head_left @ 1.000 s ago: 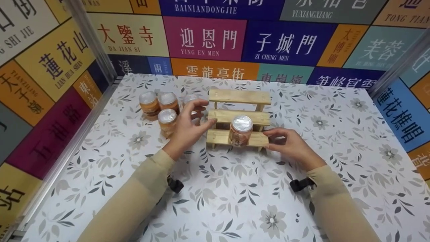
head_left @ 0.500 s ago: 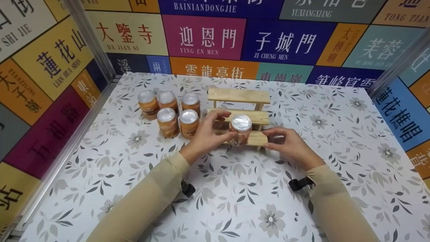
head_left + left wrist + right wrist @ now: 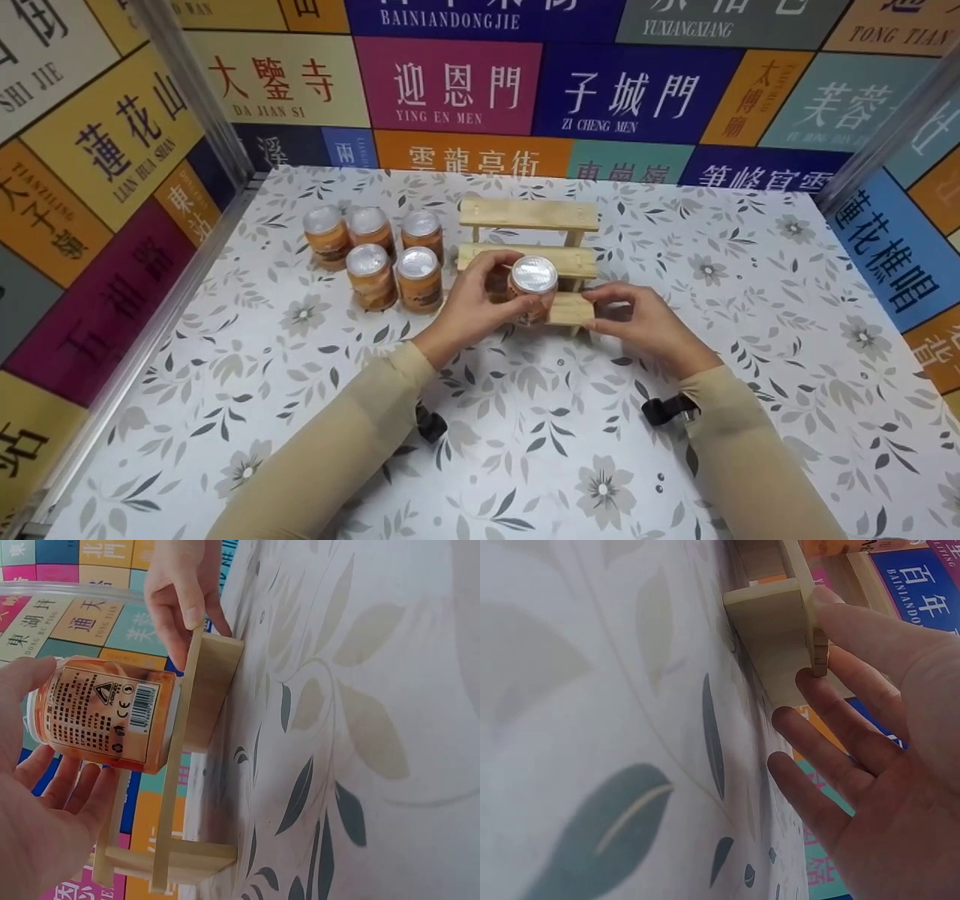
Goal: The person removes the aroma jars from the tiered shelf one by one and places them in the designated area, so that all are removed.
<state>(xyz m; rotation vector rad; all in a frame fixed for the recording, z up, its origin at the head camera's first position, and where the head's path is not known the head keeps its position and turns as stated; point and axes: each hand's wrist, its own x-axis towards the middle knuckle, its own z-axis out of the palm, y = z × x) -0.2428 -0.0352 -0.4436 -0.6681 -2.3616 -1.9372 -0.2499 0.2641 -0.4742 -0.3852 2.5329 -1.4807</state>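
A clear jar (image 3: 533, 275) with a silver lid and orange contents stands upright on the lowest step of a three-step wooden stand (image 3: 529, 213). My left hand (image 3: 475, 301) holds this jar from its left side, thumb in front and fingers behind. In the left wrist view, printed text and a barcode show on the side of the jar (image 3: 112, 716). My right hand (image 3: 641, 321) pinches the right end of the lowest step. The right wrist view has the thumb and index finger at the end of the stand (image 3: 810, 622), the other fingers apart from it.
Several similar silver-lidded jars (image 3: 373, 277) stand grouped on the table (image 3: 525, 450), left of the stand. Walls with coloured lettered panels (image 3: 450, 82) rise behind the table and along its sides.
My left hand has moved right, from beside the stand to the jar on the lowest step, and now holds it. The right hand stays at the step's end.
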